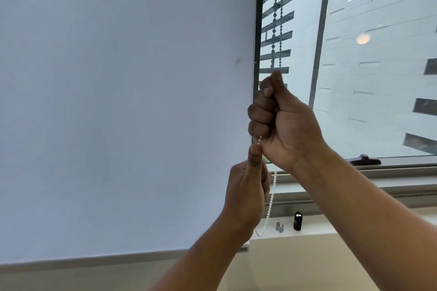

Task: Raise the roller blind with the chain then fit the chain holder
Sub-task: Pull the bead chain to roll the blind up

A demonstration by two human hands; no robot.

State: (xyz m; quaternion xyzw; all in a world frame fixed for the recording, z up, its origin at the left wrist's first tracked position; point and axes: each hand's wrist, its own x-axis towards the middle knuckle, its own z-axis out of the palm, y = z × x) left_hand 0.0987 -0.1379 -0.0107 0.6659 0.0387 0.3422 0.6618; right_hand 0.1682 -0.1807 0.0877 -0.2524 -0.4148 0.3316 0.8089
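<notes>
A pale grey roller blind fills the left of the view, its bottom bar just above the sill. The white bead chain hangs in two strands along the blind's right edge and loops low near the sill. My right hand is closed in a fist around the chain, higher up. Directly beneath it, my left hand pinches the chain between thumb and fingers. A small metal chain holder lies on the sill beside the loop.
A small black cylinder stands on the sill right of the holder. A black window handle sits on the lower frame. Behind the glass is a pale building facade.
</notes>
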